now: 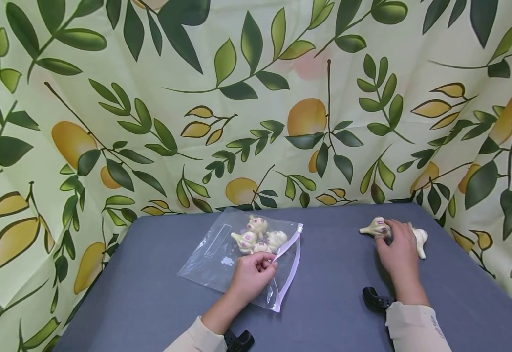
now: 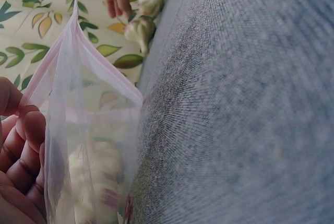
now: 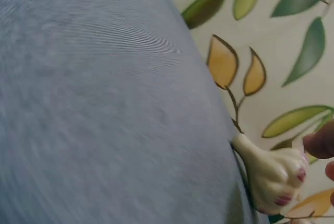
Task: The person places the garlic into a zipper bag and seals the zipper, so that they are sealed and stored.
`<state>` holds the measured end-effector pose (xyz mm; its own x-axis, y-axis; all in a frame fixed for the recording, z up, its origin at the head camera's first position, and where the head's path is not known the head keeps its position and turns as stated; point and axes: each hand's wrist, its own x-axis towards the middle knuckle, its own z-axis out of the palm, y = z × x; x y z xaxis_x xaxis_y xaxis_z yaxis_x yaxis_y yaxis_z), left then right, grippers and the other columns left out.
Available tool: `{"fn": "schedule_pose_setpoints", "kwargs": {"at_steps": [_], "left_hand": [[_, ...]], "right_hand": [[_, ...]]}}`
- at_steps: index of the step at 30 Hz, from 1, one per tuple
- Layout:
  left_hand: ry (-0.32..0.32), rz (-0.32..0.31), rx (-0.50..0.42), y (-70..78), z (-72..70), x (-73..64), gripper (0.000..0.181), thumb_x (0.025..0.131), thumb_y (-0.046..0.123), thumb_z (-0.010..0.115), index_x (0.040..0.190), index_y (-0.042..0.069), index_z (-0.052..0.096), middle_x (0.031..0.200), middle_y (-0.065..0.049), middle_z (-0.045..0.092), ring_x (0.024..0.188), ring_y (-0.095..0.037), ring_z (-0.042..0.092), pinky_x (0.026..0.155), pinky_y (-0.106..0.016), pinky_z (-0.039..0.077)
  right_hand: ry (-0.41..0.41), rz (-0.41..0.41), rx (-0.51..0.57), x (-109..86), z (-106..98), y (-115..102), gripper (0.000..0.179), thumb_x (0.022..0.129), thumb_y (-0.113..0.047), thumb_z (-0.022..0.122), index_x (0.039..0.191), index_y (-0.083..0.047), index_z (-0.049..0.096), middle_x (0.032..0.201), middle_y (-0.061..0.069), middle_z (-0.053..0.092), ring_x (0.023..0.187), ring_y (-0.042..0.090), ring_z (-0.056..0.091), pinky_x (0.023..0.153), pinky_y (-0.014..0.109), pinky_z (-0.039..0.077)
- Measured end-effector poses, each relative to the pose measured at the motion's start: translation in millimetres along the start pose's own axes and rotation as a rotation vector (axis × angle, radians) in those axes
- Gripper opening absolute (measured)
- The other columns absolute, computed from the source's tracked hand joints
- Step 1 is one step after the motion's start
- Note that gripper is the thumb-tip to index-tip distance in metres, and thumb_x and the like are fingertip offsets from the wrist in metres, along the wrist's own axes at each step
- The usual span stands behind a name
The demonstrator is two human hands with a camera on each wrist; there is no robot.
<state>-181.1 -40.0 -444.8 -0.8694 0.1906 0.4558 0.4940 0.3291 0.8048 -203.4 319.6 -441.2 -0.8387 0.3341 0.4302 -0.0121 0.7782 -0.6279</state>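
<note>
My left hand (image 1: 251, 276) pinches the upper lip of a clear zip bag (image 1: 214, 244) at its pinkish zip edge, which gapes open in the left wrist view. Several garlic bulbs (image 1: 277, 239) with purple marks lie inside the bag. Over on the right, my right hand (image 1: 398, 249) is at two more bulbs. One garlic bulb (image 3: 271, 174) sits just left of the thumb and fingertips (image 3: 319, 143), which are not closed around it. Another garlic bulb (image 1: 420, 239) shows partly behind the hand's right side.
Grey-blue cloth covers the table (image 1: 326, 283). A leaf-and-fruit patterned curtain (image 1: 256, 122) rises along the back and both sides. Black wrist straps (image 1: 376, 299) sit on both forearms.
</note>
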Motion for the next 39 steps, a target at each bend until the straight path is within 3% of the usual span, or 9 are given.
{"fn": "schedule_pose_setpoints", "kwargs": {"at_steps": [6,11,19,26,28,35,39], "left_hand": [[-0.022,0.011,-0.011,-0.8,5.4,-0.4,0.008,0.079,-0.001,0.071,0.087,-0.001,0.073,0.064,-0.002,0.064,0.053,0.002,0.049,0.049,-0.013,0.042],[-0.011,0.021,-0.014,-3.5,5.0,-0.9,0.009,0.078,-0.001,0.071,0.087,-0.001,0.073,0.064,-0.003,0.064,0.053,0.003,0.048,0.048,-0.013,0.043],[0.007,0.043,0.001,-6.2,-1.0,1.5,0.009,0.079,0.001,0.072,0.087,-0.001,0.074,0.064,-0.002,0.064,0.054,0.005,0.048,0.049,-0.014,0.044],[0.007,0.048,0.000,-7.0,0.1,1.1,0.009,0.078,0.000,0.072,0.087,0.000,0.074,0.064,-0.001,0.064,0.054,0.004,0.048,0.049,-0.014,0.044],[0.008,0.047,-0.002,-6.5,-0.1,0.5,0.009,0.078,0.000,0.072,0.087,0.000,0.074,0.064,-0.001,0.064,0.054,0.004,0.048,0.049,-0.015,0.045],[0.011,0.053,-0.001,-5.4,0.1,1.0,0.009,0.078,0.000,0.071,0.087,0.000,0.074,0.064,0.000,0.064,0.054,0.004,0.048,0.050,-0.014,0.044],[0.017,0.059,0.001,-4.5,0.3,1.8,0.009,0.077,-0.001,0.070,0.086,0.000,0.074,0.063,0.001,0.063,0.054,0.004,0.047,0.049,-0.013,0.043]], "right_hand": [[-0.134,-0.044,-0.066,5.5,2.1,1.5,0.063,0.086,-0.010,0.064,0.140,0.010,0.037,0.145,0.040,0.029,0.137,0.061,0.018,0.110,0.071,0.012],[-0.228,-0.100,-0.141,22.1,5.7,4.2,0.067,0.085,-0.009,0.062,0.141,0.014,0.034,0.144,0.046,0.023,0.131,0.067,0.018,0.108,0.071,0.016],[-0.289,-0.158,-0.234,34.4,15.9,-6.1,0.056,0.076,0.004,0.052,0.130,0.017,0.047,0.139,0.041,0.036,0.116,0.066,0.035,0.100,0.069,0.029],[-0.287,-0.169,-0.191,27.9,22.1,-13.1,0.045,0.085,-0.007,0.063,0.126,0.009,0.057,0.132,0.033,0.050,0.113,0.060,0.044,0.093,0.066,0.033],[-0.320,-0.152,-0.150,23.8,26.3,-15.7,0.048,0.086,-0.014,0.067,0.128,0.007,0.057,0.131,0.034,0.052,0.115,0.057,0.047,0.093,0.064,0.035],[-0.436,0.046,0.029,8.3,39.0,-30.7,0.067,0.088,-0.034,0.072,0.143,-0.005,0.048,0.140,0.032,0.047,0.124,0.050,0.047,0.097,0.060,0.040],[-0.469,0.081,0.066,2.6,41.9,-34.8,0.075,0.087,-0.042,0.072,0.147,-0.008,0.043,0.142,0.033,0.045,0.125,0.048,0.046,0.098,0.059,0.040]]}}
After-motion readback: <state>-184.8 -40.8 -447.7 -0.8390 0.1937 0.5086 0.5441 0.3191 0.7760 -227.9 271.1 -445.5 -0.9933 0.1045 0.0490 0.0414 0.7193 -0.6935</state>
